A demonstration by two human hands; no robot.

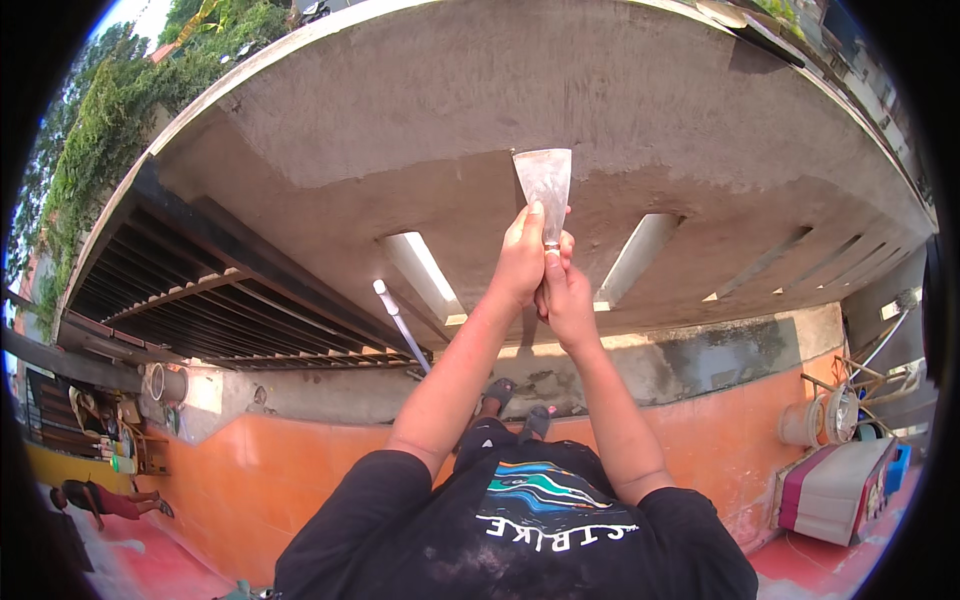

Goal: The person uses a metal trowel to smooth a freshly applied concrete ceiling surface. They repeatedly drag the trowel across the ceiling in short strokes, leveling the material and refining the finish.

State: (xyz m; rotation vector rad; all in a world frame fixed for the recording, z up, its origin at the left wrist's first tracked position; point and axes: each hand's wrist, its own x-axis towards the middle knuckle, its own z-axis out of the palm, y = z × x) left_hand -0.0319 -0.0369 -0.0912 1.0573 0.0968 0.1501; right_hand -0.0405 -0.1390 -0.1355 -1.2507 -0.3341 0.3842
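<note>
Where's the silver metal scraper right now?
In the head view, the silver metal scraper with a flared blade is above and slightly right of centre, gripped by bare left hand and bare right hand, before the grey plastered wall.

Orange floor [300, 465], grey strip [630, 375] (dark patch [722, 360])

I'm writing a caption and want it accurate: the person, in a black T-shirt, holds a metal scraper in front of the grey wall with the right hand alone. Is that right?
Not quite: the head view shows the left hand holding the metal scraper too, together with the right hand. The rest of your caption stands.
</note>
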